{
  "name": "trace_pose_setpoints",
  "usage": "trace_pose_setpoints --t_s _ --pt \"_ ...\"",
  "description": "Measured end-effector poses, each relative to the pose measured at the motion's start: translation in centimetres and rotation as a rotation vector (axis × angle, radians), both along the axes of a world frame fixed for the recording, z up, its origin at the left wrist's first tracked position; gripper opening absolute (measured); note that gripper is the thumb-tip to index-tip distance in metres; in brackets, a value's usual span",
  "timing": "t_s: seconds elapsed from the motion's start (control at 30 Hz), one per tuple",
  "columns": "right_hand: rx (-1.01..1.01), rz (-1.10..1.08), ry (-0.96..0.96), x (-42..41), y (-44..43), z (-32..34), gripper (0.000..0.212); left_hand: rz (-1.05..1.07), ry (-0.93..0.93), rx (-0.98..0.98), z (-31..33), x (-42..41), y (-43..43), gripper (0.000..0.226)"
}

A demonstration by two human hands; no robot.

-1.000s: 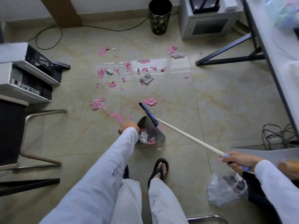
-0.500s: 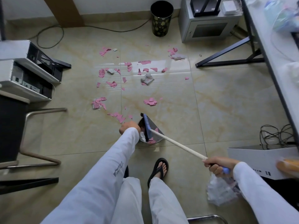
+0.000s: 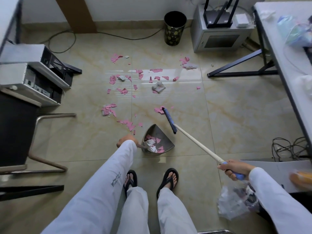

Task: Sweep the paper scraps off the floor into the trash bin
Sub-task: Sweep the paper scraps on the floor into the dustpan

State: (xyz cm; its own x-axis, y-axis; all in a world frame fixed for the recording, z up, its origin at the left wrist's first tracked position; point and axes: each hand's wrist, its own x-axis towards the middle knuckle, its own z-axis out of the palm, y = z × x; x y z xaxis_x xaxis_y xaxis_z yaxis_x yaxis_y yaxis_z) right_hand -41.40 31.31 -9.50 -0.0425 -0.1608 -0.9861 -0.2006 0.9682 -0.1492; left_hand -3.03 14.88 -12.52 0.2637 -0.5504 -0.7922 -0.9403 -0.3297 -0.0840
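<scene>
Pink and white paper scraps (image 3: pixel 140 78) lie scattered over the tiled floor ahead of me. My left hand (image 3: pixel 127 140) is shut on the handle of a grey dustpan (image 3: pixel 164 135) that rests on the floor and holds several pink and white scraps. My right hand (image 3: pixel 234 169) grips the blue end of a broom (image 3: pixel 194 141) with a pale stick. Its blue head (image 3: pixel 169 119) lies beyond the pan's mouth, its far tip touching a small pink pile (image 3: pixel 158 110). A black trash bin (image 3: pixel 174 27) stands open at the far wall.
Computer cases (image 3: pixel 28 71) and a metal chair frame (image 3: pixel 43 141) stand at the left. A grey cabinet with a router (image 3: pixel 217 31) stands right of the bin. A white table (image 3: pixel 287 68) with black legs lines the right side. Cables (image 3: pixel 290 147) and a clear plastic bag (image 3: pixel 236 205) lie near my right arm.
The broom head has moved from inside the dustpan forward and to the right, out to the small pink pile. My right hand has pushed outward. The dustpan stays in place.
</scene>
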Motion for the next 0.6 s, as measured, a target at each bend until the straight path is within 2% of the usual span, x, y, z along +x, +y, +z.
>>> trace_pose_setpoints --t_s 0.23,0.4,0.6 --pt "-0.042 0.222 0.102 5.2 -3.6 1.1 0.025 0.049 -0.035 0.065 -0.2 8.2 0.5 0.020" --pt "-0.074 0.500 0.256 10.3 -6.1 1.5 0.025 0.066 -0.092 0.074 -0.6 15.1 -1.1 0.015" --pt "-0.070 0.626 0.357 16.5 -7.3 1.5 0.027 0.009 -0.195 0.006 -0.6 19.6 -1.7 0.028"
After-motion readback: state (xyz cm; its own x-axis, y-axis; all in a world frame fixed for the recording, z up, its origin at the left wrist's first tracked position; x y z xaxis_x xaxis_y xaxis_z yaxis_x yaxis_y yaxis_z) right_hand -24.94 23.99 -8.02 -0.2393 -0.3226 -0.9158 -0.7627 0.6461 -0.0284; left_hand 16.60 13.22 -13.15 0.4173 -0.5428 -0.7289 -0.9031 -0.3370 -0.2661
